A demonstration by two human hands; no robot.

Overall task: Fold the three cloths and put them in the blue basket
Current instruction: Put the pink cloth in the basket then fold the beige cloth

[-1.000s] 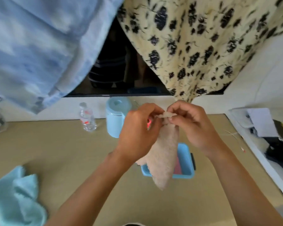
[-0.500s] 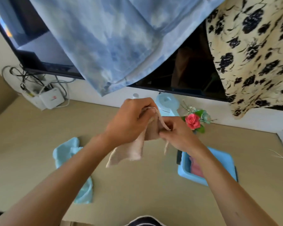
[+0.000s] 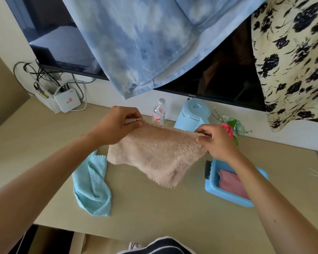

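Observation:
A beige fluffy cloth (image 3: 156,154) hangs spread out in the air above the desk. My left hand (image 3: 117,125) pinches its upper left corner and my right hand (image 3: 215,142) pinches its upper right corner. A light blue cloth (image 3: 92,184) lies crumpled on the desk at the left, below the beige one. The blue basket (image 3: 226,195) stands on the desk at the right, partly under my right forearm, with a folded pink cloth (image 3: 231,184) inside it.
At the back of the beige desk (image 3: 163,213) stand a water bottle (image 3: 159,112), a light blue kettle (image 3: 193,114) and a small flower bunch (image 3: 231,127). A white router (image 3: 67,102) with cables sits far left. Blue and floral garments hang over a dark screen above.
The beige cloth, bunched between both hands before, is now stretched wide as my hands moved apart. The view has swung left, so the basket sits further right.

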